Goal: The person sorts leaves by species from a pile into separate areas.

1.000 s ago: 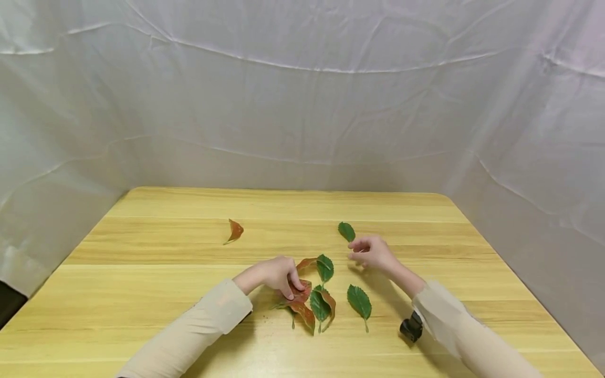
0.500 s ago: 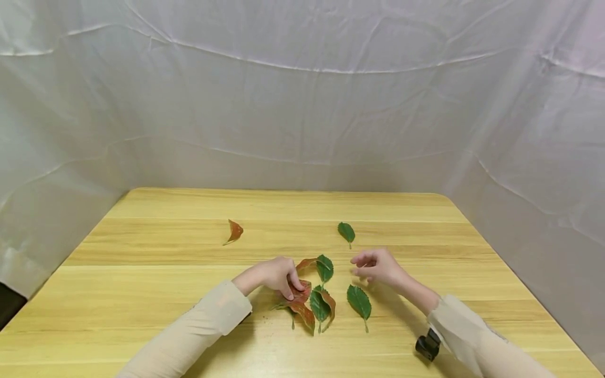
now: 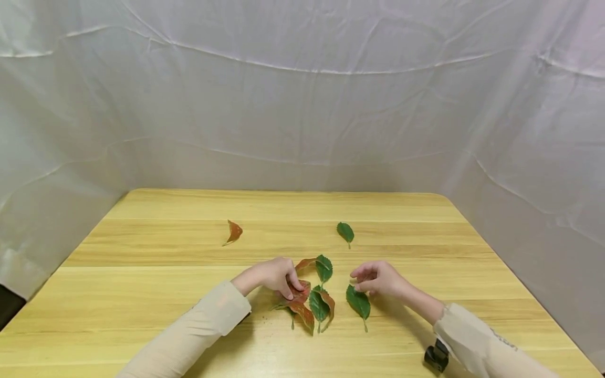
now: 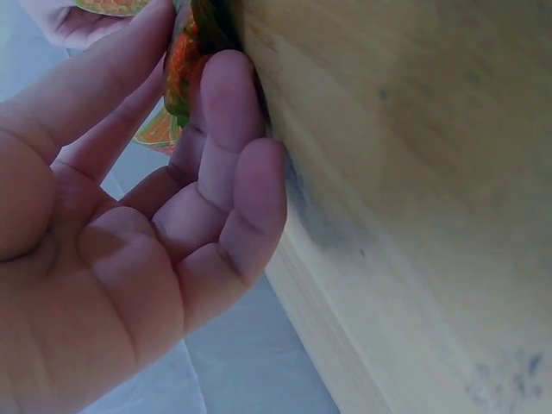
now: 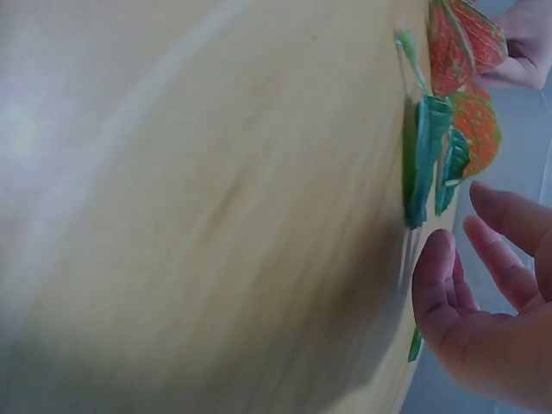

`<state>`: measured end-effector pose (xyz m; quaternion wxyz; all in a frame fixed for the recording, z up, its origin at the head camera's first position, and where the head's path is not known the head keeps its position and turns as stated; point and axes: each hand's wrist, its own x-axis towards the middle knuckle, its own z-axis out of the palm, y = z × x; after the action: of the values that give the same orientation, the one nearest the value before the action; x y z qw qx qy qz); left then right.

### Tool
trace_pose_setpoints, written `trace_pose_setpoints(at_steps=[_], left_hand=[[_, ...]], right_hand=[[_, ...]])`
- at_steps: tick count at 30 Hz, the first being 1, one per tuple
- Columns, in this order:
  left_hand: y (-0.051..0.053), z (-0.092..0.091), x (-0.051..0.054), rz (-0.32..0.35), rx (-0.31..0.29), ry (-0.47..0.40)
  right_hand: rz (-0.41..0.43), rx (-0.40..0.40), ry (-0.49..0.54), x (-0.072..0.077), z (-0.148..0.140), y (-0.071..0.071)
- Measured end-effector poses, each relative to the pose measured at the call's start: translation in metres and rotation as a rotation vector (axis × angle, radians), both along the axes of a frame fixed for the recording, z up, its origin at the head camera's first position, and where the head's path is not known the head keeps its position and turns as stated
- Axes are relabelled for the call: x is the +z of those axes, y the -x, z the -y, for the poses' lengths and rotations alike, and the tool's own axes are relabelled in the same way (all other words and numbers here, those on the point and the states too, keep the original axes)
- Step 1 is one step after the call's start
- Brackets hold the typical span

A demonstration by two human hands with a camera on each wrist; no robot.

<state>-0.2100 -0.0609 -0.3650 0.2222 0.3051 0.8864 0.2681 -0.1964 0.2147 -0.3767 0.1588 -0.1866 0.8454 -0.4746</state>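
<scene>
In the head view my left hand (image 3: 278,274) pinches a red leaf (image 3: 302,292) between thumb and fingers, low over the table. The left wrist view shows that leaf (image 4: 183,62) at the fingertips. A second red leaf (image 3: 304,316) lies just below it. My right hand (image 3: 384,279) has loosely bent fingers with nothing between them. Its thumb tip is at the upper end of a green leaf (image 3: 359,304); touching or only above, I cannot tell. Between the hands lie two more green leaves (image 3: 317,305) (image 3: 324,270), each with a curled reddish leaf (image 3: 329,301) beside it.
Farther back on the wooden table (image 3: 165,294) lie a curled red-brown leaf (image 3: 235,231) at left and a small green leaf (image 3: 346,232) at right. A pale fabric sheet (image 3: 302,115) hangs behind the table. A small black camera (image 3: 437,357) sits under the right sleeve.
My right hand has drawn back from the small far green leaf toward the nearer green leaf on the right. The left hand keeps its place on the red leaf.
</scene>
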Motion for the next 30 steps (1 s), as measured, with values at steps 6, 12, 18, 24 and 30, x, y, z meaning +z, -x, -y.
trace_pose_setpoints(at_steps=[6, 12, 18, 24, 30], left_hand=[[-0.0005, 0.0010, 0.0005, 0.027, 0.000, -0.015], [-0.0003, 0.0025, -0.0009, 0.054, -0.010, -0.034], [0.0009, 0.0043, -0.0016, 0.063, -0.044, -0.068], [0.0030, 0.0057, -0.0024, 0.062, -0.088, -0.103], [0.0033, 0.0077, -0.0012, 0.112, -0.118, -0.176]], right_hand=[[-0.006, 0.059, -0.026, -0.0045, -0.0008, -0.0026], [-0.053, 0.096, -0.062, -0.0052, -0.0014, -0.0032], [-0.046, 0.092, -0.084, -0.0068, -0.0013, -0.0024], [-0.070, 0.098, -0.109, -0.0069, -0.0016, -0.0016], [-0.061, 0.099, -0.109, -0.0096, -0.0017, -0.0006]])
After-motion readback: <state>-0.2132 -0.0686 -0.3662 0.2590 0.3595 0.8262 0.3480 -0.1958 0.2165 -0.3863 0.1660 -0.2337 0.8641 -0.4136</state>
